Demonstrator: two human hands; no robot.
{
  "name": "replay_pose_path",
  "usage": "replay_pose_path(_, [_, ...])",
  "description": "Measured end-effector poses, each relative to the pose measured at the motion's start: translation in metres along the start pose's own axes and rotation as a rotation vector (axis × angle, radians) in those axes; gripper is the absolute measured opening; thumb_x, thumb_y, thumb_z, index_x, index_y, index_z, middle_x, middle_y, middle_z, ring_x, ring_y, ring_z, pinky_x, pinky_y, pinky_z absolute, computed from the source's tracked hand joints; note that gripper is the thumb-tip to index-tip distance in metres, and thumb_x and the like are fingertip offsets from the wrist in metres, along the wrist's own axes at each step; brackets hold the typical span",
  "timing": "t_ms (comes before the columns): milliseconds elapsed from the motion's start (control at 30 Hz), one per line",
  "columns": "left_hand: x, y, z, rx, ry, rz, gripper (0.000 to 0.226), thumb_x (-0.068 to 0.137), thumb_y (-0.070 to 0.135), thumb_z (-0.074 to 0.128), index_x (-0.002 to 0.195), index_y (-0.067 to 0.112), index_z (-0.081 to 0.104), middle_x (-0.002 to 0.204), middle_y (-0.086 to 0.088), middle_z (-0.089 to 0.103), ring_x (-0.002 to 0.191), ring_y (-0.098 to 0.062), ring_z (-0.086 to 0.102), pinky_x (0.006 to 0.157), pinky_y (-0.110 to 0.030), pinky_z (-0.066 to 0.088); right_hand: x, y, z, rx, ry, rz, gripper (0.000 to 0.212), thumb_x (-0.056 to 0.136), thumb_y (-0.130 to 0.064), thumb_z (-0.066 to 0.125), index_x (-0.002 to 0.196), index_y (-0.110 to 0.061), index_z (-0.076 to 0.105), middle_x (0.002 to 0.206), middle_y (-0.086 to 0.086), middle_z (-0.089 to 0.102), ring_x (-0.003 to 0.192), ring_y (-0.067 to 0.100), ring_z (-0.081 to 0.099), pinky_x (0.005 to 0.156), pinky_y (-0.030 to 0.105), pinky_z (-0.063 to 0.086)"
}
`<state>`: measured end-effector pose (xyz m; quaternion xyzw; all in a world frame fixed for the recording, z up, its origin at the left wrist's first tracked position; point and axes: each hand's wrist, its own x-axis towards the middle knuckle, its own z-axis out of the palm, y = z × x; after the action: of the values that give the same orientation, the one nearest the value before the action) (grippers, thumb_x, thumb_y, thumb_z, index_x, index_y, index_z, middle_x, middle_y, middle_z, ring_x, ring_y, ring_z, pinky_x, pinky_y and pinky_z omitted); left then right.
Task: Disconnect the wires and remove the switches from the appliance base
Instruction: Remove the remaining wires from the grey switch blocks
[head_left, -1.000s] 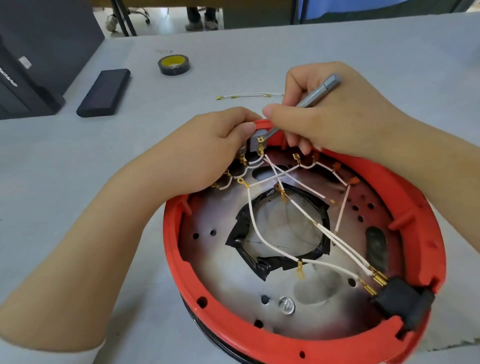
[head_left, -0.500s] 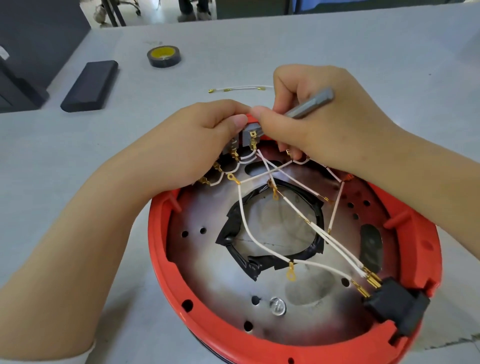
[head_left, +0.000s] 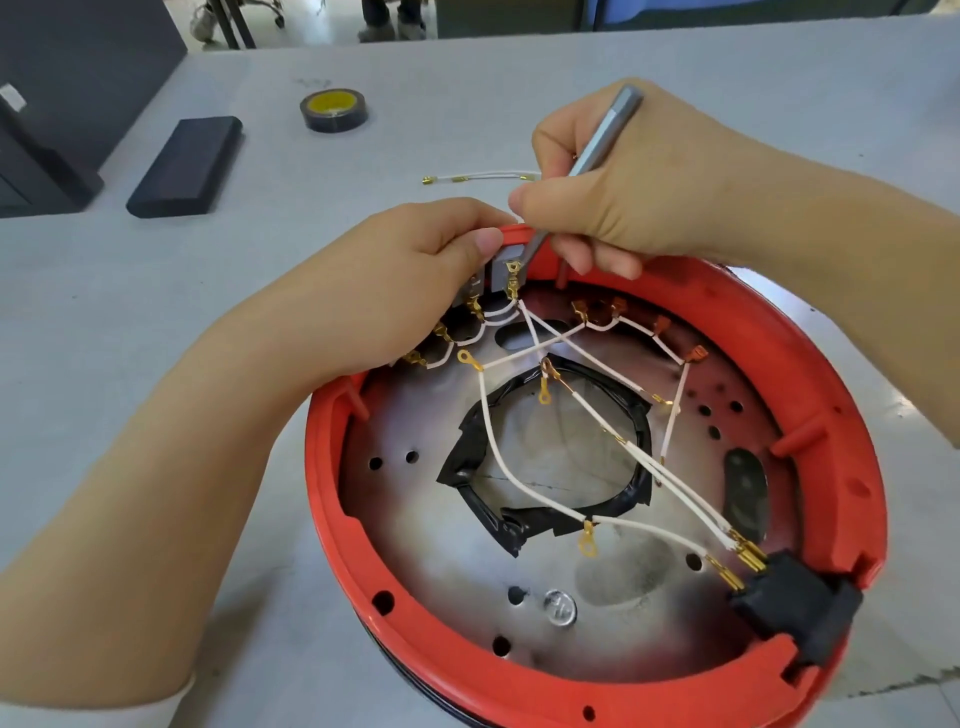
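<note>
The round red appliance base (head_left: 852, 467) lies open side up on the grey table, its metal plate (head_left: 431, 519) crossed by white wires (head_left: 493, 447) with brass terminals. At the far rim, my left hand (head_left: 395, 306) grips a grey switch (head_left: 501, 273). My right hand (head_left: 634, 192) holds a grey metal tool (head_left: 602, 135) like a pen, its tip beside the switch's brass terminal (head_left: 513, 269). More switches along the rim lie partly under my left hand. A black connector block (head_left: 795, 608) sits at the near right rim.
A loose white wire (head_left: 478, 177) lies on the table beyond the base. A roll of black tape (head_left: 334, 110) and a flat black block (head_left: 187, 166) are at the far left. Dark equipment (head_left: 62, 104) stands at the left edge.
My right hand has tilted the tool more upright, its tip still at the switch terminal. My left hand stays on the switch. The camera has shifted slightly.
</note>
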<state>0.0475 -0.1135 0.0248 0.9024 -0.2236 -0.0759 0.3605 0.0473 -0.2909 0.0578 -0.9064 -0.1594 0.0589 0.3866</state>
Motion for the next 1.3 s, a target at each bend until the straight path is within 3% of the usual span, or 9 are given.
replay_pose_path(133, [-0.001,0.0,0.0,-0.008,0.003,0.001,0.025,0.101,0.038,0.039,0.092,0.055,0.055,0.1,0.012,0.069,0.087,-0.002,0.059,0.072,-0.008,0.043,0.004,-0.001,-0.001,0.009,-0.032,0.03,0.03,0.089,-0.009,0.056,0.06,-0.009,0.049,0.033,-0.005,0.05,0.025,0.005,0.042,0.03,0.008,0.03])
replay_pose_path(367, [-0.001,0.0,0.0,-0.015,-0.01,0.005,0.023,0.101,0.036,0.039,0.102,0.052,0.055,0.106,0.012,0.068,0.098,-0.006,0.06,0.085,-0.011,0.042,-0.007,0.005,0.005,0.084,0.085,-0.024,0.029,0.088,-0.013,0.058,0.063,-0.016,0.044,0.043,0.001,0.058,0.027,0.01,0.043,0.032,0.016,0.029])
replay_pose_path(533, [-0.001,0.001,0.0,-0.01,-0.001,0.002,0.021,0.101,0.036,0.039,0.102,0.045,0.058,0.098,0.007,0.068,0.081,-0.001,0.057,0.069,-0.01,0.042,-0.012,0.009,0.011,0.063,0.192,-0.06,0.027,0.086,-0.017,0.059,0.064,-0.018,0.044,0.046,0.003,0.06,0.03,0.012,0.045,0.035,0.016,0.033])
replay_pose_path(633, [-0.001,0.001,0.0,-0.021,-0.005,0.001,0.021,0.101,0.037,0.039,0.101,0.05,0.055,0.105,0.004,0.069,0.086,-0.004,0.057,0.07,-0.012,0.041,-0.013,0.012,0.016,0.063,0.25,-0.073,0.028,0.086,-0.018,0.059,0.063,-0.019,0.043,0.047,0.003,0.061,0.029,0.012,0.044,0.036,0.016,0.033])
replay_pose_path(1067, [-0.001,0.003,0.0,-0.048,-0.001,-0.015,0.023,0.101,0.034,0.04,0.107,0.045,0.06,0.103,0.007,0.069,0.087,-0.004,0.06,0.066,-0.01,0.045,0.004,0.007,0.006,0.107,0.121,0.048,0.028,0.078,-0.011,0.053,0.052,-0.014,0.043,0.042,0.003,0.057,0.028,0.013,0.041,0.03,0.014,0.027])
replay_pose_path(1200, [-0.001,0.002,0.0,-0.015,0.001,-0.019,0.025,0.101,0.036,0.039,0.111,0.044,0.061,0.104,0.009,0.069,0.096,-0.006,0.061,0.082,-0.012,0.044,0.005,0.008,0.009,0.118,0.129,0.042,0.029,0.078,-0.009,0.052,0.051,-0.014,0.041,0.039,0.001,0.054,0.026,0.011,0.04,0.029,0.014,0.027])
replay_pose_path(1300, [-0.001,0.002,0.0,-0.001,0.006,-0.021,0.025,0.101,0.037,0.039,0.113,0.044,0.06,0.104,0.015,0.067,0.098,-0.002,0.059,0.082,-0.007,0.04,0.002,0.01,0.011,0.149,0.165,0.027,0.028,0.079,-0.01,0.052,0.054,-0.015,0.041,0.038,0.001,0.053,0.027,0.012,0.041,0.029,0.015,0.028])
